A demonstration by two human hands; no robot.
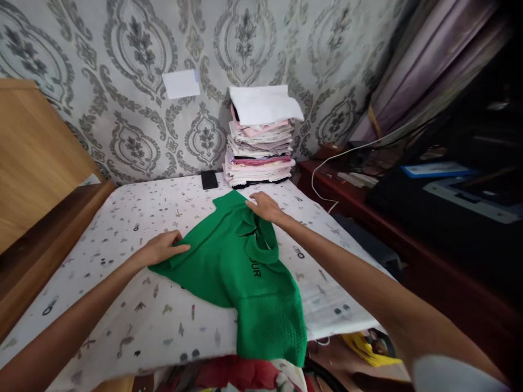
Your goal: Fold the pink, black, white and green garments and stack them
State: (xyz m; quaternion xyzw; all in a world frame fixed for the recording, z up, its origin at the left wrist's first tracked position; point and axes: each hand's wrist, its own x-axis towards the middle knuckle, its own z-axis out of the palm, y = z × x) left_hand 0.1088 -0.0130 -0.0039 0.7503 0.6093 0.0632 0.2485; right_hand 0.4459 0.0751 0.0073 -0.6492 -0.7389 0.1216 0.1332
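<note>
A green shirt (212,261) with dark lettering lies across the white patterned cloth, its lower part hanging over the front edge. My left hand (163,247) pinches the shirt's left corner between thumb and fingers. Up near the neckline, my right hand (263,207) grips the fabric at the shirt's upper right, its fingertips partly hidden in the folds. Between the two hands the cloth is spread out with some creases.
A tall stack of folded clothes (261,147) stands against the wall, with a black phone (210,179) beside it. A wooden cabinet (44,158) borders the left side. On the right are a dark red desk (351,196) and a white cable (322,163). Yellow fabric (363,348) lies below.
</note>
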